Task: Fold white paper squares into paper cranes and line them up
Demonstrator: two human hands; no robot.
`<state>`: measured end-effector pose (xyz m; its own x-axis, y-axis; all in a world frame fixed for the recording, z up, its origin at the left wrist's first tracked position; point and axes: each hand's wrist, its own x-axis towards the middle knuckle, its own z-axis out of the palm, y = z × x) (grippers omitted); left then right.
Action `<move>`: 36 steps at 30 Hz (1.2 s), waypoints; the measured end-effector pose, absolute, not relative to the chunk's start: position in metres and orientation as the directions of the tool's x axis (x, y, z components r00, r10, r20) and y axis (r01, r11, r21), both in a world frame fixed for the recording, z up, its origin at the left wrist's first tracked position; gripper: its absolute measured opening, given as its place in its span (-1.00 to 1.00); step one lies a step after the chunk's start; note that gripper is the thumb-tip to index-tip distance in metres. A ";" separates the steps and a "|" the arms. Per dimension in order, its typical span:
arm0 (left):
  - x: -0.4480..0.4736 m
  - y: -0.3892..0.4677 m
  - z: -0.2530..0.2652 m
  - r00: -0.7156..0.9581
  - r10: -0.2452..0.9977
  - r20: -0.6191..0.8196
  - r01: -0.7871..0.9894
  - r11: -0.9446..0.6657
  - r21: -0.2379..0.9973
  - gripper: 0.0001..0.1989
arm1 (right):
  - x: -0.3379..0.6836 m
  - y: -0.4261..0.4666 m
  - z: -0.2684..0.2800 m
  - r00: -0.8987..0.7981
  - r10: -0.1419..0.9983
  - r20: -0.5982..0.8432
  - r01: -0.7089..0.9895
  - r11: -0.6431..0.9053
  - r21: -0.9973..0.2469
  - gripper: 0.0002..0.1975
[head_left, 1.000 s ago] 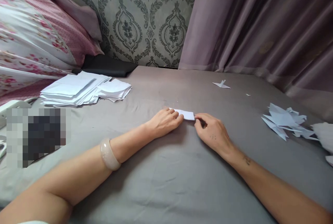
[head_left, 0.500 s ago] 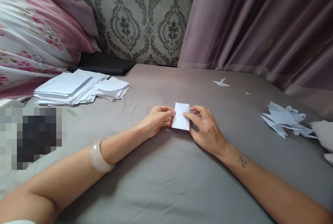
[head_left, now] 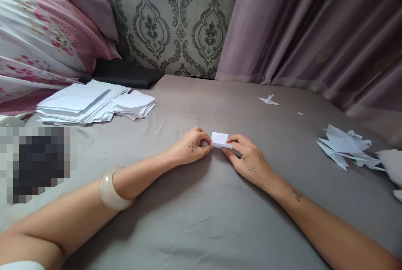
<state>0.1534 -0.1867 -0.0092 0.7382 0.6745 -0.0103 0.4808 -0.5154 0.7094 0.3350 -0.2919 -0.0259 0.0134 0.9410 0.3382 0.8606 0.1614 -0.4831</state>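
A small folded piece of white paper is held between my two hands above the grey sheet. Its lower part is bent up, so it looks shorter than wide. My left hand pinches the paper's left edge between thumb and fingers. On the opposite side, my right hand grips the right end, thumb below and fingers above. A pale bangle circles my left forearm.
White paper stacks lie at the left, beside smaller sheets and a black cloth. A folded paper bird rests at the far right. Several more folded papers are heaped nearer. Curtains border the grey sheet.
The upright paper rectangle has been folded across, bottom edge upward, and now appears about half as tall. Both hands have turned slightly and keep hold of its sides.
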 end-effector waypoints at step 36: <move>0.160 -0.187 -0.020 0.887 0.387 0.253 0.299 -0.897 0.324 -0.72 | 0.336 -0.283 -0.028 -0.083 0.943 0.321 0.942 0.179 -0.282 -0.65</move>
<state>0.1602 -0.1873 -0.0202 0.8865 0.3871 0.2533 0.2993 -0.8974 0.3242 0.3360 -0.2826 -0.0282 -0.0829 0.9433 0.3215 0.9425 0.1790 -0.2823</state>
